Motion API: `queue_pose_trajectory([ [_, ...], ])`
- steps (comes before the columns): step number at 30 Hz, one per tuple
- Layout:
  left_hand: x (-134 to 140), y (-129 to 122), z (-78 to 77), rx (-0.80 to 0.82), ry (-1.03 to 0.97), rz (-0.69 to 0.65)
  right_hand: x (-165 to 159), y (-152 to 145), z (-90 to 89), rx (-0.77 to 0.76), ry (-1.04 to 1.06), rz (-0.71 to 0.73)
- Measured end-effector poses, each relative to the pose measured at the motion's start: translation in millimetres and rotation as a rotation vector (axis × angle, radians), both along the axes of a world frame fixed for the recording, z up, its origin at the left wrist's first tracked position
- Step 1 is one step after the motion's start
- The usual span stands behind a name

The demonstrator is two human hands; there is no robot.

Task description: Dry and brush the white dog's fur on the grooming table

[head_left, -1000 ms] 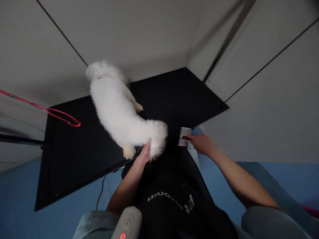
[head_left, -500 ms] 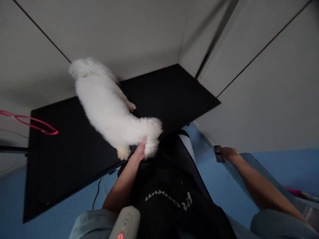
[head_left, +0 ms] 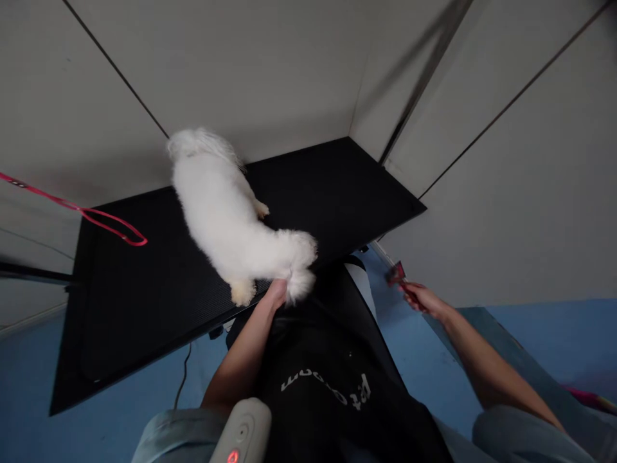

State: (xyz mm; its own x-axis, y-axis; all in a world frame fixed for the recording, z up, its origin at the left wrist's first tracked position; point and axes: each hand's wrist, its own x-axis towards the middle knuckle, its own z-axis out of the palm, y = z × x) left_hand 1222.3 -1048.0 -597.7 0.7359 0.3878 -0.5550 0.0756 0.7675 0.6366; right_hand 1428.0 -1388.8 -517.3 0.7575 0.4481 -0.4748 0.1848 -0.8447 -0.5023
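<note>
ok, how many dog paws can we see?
2. Near paw by the table's near edge, beside the left hand; far paw beyond the dog's body. Any others are hidden from this view.

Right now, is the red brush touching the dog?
No, your right hand holds the red brush well away from the dog.

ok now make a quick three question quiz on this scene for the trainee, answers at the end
1. Which hand grips the slicker brush?
2. True or false: the white dog is down on the floor.
3. Pick one. The hanging loop leash is: a) green, b) red, c) yellow.

Key:
1. The right hand.
2. False; it is on the black grooming table.
3. b
</note>
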Motion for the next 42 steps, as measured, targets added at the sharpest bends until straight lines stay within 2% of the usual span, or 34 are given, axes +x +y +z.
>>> queue_pose_trajectory([
  [3, 3, -8, 1.8, -0.018, -0.052, 0.008, -35, 71, -11.2, 0.179, 0.152, 0.000],
  [4, 3, -9, 3.2, -0.032, -0.042, -0.016, -55, 99, -16.3, 0.218, 0.158, 0.077],
  [6, 1, -5, 6.5, -0.070, 0.029, -0.093, -102, 141, -27.4, 0.195, 0.053, 0.243],
  [8, -2, 3, 10.7, -0.093, 0.113, -0.154, -145, 154, -38.2, -0.013, -0.028, 0.383],
  [10, -4, 11, 15.3, -0.104, 0.134, -0.175, -171, 141, -45.2, -0.237, 0.049, 0.475],
  [11, -4, 14, 17.6, -0.106, 0.117, -0.172, -177, 131, -45.7, -0.301, 0.100, 0.510],
  [12, -4, 17, 19.7, -0.104, 0.086, -0.164, -179, 122, -43.6, -0.318, 0.134, 0.530],
  [14, -3, 20, 22.6, -0.104, 0.055, -0.159, -175, 120, -33.3, -0.221, 0.112, 0.533],
  [17, 0, 21, 21.8, -0.131, 0.133, -0.237, -165, 148, -17.9, -0.004, -0.054, 0.469],
  [20, -2, 22, 14.6, -0.081, 0.219, -0.289, -166, 164, -17.9, -0.106, -0.048, 0.443],
  [23, -7, 24, 6.3, 0.020, 0.200, -0.259, -175, 149, -22.6, -0.239, 0.092, 0.498],
  [24, -8, 24, 4.8, 0.022, 0.172, -0.252, -176, 145, -21.7, -0.236, 0.128, 0.519],
  [26, -10, 25, 4.7, -0.020, 0.145, -0.236, -174, 148, -16.1, -0.130, 0.130, 0.531],
  [28, -9, 25, 7.1, -0.092, 0.154, -0.229, -165, 162, -10.8, 0.000, 0.043, 0.491],
  [29, -8, 25, 8.4, -0.114, 0.166, -0.217, -158, 167, -10.3, 0.012, 0.002, 0.467],
  [31, -7, 25, 9.5, -0.107, 0.162, -0.169, -145, 165, -13.9, -0.096, -0.022, 0.442],
  [34, -6, 26, 6.0, -0.033, 0.130, -0.062, -135, 136, -21.7, -0.338, 0.041, 0.465],
  [36, -6, 27, 1.4, -0.025, 0.129, -0.041, -135, 125, -20.5, -0.361, 0.049, 0.464],
  [38, -7, 26, -3.3, -0.062, 0.139, -0.071, -137, 136, -13.8, -0.250, 0.014, 0.471],
  [40, -9, 23, -6.9, -0.114, 0.129, -0.123, -134, 161, -5.9, -0.079, -0.021, 0.518],
  [42, -11, 18, -9.6, -0.119, 0.100, -0.116, -122, 179, 0.5, 0.000, -0.016, 0.562],
])
